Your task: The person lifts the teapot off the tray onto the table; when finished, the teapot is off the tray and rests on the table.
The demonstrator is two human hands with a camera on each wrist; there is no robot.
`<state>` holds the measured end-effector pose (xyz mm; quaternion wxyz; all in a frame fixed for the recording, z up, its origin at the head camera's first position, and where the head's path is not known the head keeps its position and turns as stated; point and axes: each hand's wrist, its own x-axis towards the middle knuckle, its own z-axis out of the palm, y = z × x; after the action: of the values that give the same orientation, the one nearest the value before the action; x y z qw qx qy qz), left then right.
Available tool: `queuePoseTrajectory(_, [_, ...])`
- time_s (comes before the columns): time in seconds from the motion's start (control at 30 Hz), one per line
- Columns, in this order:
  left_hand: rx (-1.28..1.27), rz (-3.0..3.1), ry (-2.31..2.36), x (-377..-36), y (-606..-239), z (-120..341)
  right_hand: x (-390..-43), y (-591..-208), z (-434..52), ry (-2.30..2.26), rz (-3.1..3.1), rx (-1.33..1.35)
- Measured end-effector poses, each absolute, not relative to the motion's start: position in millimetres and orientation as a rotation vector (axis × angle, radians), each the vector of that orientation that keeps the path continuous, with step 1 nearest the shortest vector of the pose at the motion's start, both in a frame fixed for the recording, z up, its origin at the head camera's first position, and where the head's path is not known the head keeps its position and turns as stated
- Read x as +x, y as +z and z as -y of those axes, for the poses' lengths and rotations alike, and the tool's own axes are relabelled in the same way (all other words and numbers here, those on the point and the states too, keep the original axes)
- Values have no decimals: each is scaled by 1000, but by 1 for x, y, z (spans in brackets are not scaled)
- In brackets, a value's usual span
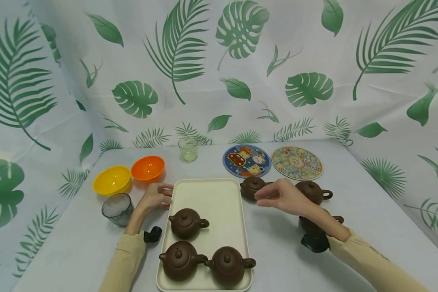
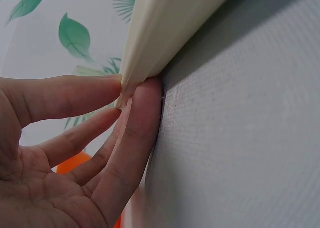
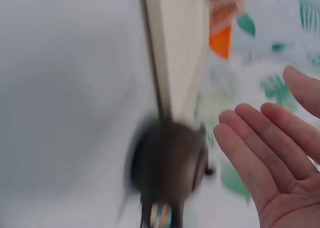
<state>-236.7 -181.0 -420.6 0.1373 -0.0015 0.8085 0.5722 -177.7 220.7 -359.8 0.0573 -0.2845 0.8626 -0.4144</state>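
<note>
A cream tray carries three dark brown teapots: one at its middle left, another at the front left, a third at the front right. My left hand pinches the tray's left rim; in the left wrist view its thumb and fingertips meet the rim. Just off the tray's right edge stands another brown teapot. My right hand hovers beside that teapot, its fingers extended and holding nothing. In the right wrist view this teapot is blurred and apart from the fingers.
Two more teapots, one farther back and one partly hidden by my right forearm, stand at right. Two round patterned mats lie behind. Left are a yellow bowl, an orange bowl and a grey glass; a clear glass stands at the back.
</note>
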Motion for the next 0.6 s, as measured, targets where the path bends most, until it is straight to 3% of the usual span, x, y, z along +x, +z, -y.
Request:
queuePoseTrajectory(0.27, [-9, -2339, 1661, -236, -420, 179, -195, -378, -149, -1229, -2511, -986])
queuePoseTrajectory(0.6, [-39, -2363, 1637, -236, -421, 179, -196, -387, -99, -1081, -2446, -1097])
